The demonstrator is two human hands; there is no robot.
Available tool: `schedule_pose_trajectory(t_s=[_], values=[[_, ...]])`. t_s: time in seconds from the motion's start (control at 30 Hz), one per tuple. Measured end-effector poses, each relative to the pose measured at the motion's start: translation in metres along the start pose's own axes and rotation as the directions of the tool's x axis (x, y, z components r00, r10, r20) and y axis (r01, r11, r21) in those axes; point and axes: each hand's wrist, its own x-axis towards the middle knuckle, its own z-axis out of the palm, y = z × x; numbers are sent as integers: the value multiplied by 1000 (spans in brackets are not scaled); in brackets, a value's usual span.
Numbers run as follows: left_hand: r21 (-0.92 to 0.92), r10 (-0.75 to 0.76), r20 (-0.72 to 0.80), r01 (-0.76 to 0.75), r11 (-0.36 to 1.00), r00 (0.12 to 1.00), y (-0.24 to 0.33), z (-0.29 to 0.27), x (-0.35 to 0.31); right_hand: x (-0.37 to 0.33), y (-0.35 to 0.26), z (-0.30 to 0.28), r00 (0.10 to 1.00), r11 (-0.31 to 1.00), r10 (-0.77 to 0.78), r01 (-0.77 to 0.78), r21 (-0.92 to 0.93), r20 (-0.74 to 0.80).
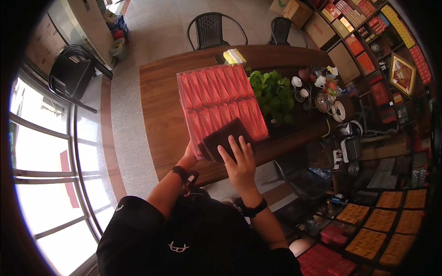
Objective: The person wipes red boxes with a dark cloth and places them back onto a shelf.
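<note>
A clear flat tray (pixel 216 99) filled with two rows of several red packets is held up over the wooden table (pixel 161 106). My left hand (pixel 189 154) grips the tray's near left corner from beneath, mostly hidden by it. My right hand (pixel 238 161) lies with fingers spread on a dark brown cloth or pouch (pixel 225 135) pressed onto the tray's near edge.
A leafy green plant (pixel 273 94) and a tea set with white cups (pixel 317 89) stand on the table's right part. A yellow box (pixel 234 56) lies at its far edge, two dark chairs (pixel 214 30) beyond. Shelves of red boxes (pixel 368 41) line the right; orange trays (pixel 377 230) lie lower right.
</note>
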Motion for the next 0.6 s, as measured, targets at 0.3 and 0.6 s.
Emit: schedule_pose_trajectory(t_s=[0.3,0.6], values=[[284,309,-199,-247,926,930,-14,-17,10,-4,10,0,1000,999,9,-8,-41,22],[239,353,-217,-301,923,910,-18,-27,11,-4,11,5,996,996,84,-84,-34,-4]])
